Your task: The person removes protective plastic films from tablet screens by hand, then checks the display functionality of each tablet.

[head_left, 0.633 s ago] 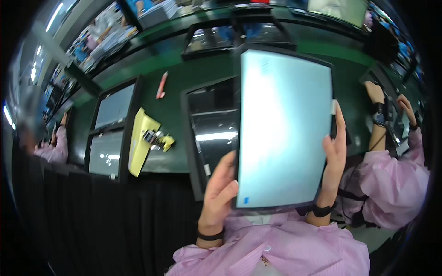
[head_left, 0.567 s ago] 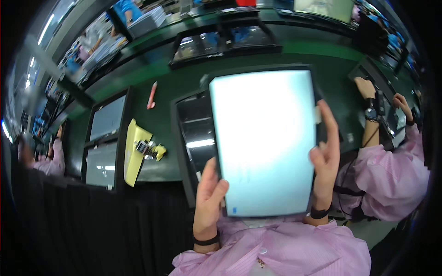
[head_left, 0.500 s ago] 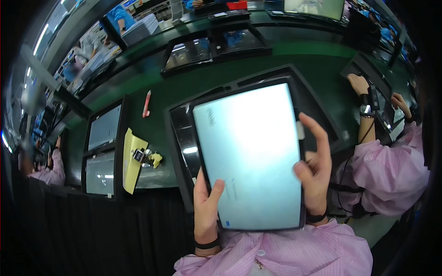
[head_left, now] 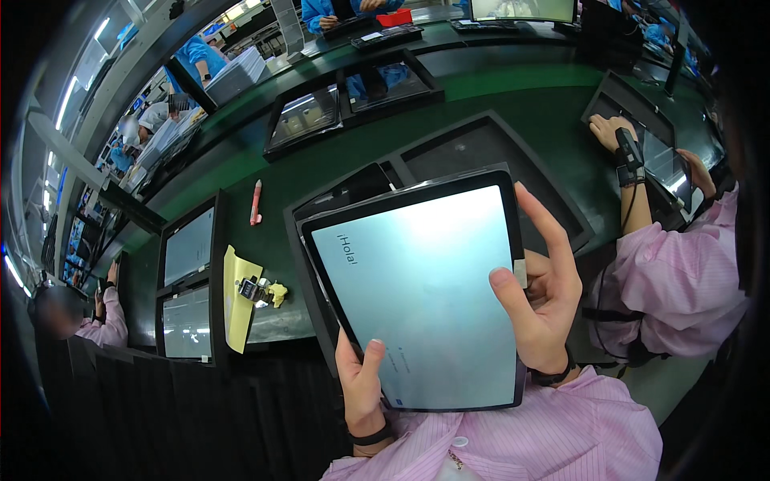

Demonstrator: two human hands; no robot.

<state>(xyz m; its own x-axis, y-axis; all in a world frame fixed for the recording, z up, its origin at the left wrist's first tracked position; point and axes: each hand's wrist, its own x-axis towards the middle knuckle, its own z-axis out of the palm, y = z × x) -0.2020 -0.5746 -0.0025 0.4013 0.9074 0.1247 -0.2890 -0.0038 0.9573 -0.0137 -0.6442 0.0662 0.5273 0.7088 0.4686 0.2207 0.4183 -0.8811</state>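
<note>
to our eyes the black-framed rectangular tablet with a pale blue screen is smooth and glossy, its face glass-like and washed by a soft sheen, whereas the large black two-compartment tray looks matt and dull, like plastic or foam, we cannot tell which. under them we find the dark green tabletop smooth and faintly shiny, with the creased yellow sheet looking like matt paper and the slim red pen-shaped tool like smooth plastic. we read the pink striped shirt as thin, softly wrinkled cloth.
</note>
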